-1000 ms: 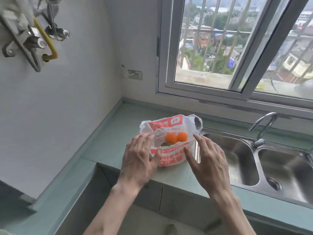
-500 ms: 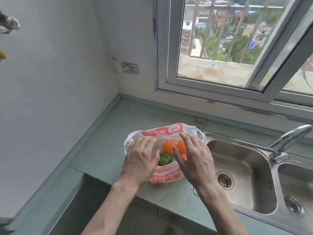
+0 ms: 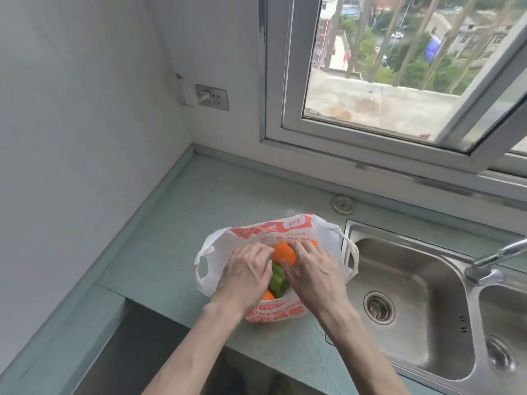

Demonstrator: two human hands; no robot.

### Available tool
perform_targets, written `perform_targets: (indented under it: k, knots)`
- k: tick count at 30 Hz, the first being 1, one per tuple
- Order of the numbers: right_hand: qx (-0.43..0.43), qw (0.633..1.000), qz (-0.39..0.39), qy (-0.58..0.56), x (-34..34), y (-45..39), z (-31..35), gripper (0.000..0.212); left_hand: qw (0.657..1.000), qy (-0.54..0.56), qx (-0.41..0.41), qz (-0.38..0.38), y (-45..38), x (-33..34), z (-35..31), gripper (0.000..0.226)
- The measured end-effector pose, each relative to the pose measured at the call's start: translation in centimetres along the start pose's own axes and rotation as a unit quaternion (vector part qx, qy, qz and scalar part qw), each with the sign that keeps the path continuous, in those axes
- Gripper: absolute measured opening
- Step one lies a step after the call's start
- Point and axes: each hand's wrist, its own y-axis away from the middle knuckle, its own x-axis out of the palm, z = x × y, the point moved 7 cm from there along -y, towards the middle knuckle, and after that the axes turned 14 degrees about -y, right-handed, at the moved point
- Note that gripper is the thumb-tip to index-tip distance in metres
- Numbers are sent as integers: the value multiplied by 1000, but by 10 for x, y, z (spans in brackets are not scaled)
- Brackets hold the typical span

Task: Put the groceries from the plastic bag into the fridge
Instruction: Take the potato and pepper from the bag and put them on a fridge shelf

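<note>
A white-and-red printed thin plastic bag [image 3: 285,312] is seen standing open on the pale green stone countertop [image 3: 176,223], just left of the stainless steel sink [image 3: 410,283]. Inside it, a small orange fruit [image 3: 268,295] lies nearest, then a green bell pepper [image 3: 278,280], then a larger round orange fruit [image 3: 282,253]. The left hand [image 3: 245,276] and right hand [image 3: 313,270] are placed over the opening with fingers loosely spread; what they pinch cannot be told. Half a second ago the hands were less deep in the bag.
</note>
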Motion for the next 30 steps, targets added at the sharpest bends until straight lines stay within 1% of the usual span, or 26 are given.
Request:
perform_targets:
  k: [2,6,12,17,21,24,30]
  knots:
    - [22,999,29,8,10,-10,-4,37,999,-10,19,46,-13,21,-2,27]
    - [70,993,89,21,28,-22,-15,42,991,-37,6,127,-33,57,9,33]
    - [112,980,159,49,56,-32,-25,45,964,-109,17,243,-28,102,32,46]
    - [143,967,197,71,80,-34,-28,44,953,-154,-5,259,-24,116,52,47]
    - [175,957,213,91,99,-38,-36,47,936,-212,-30,279,-24,121,58,43]
    - [189,953,217,100,109,-42,-40,51,931,-223,-45,287,-26,127,60,43]
    - [189,950,226,105,126,-46,-44,50,924,-224,-37,307,-27,149,61,40]
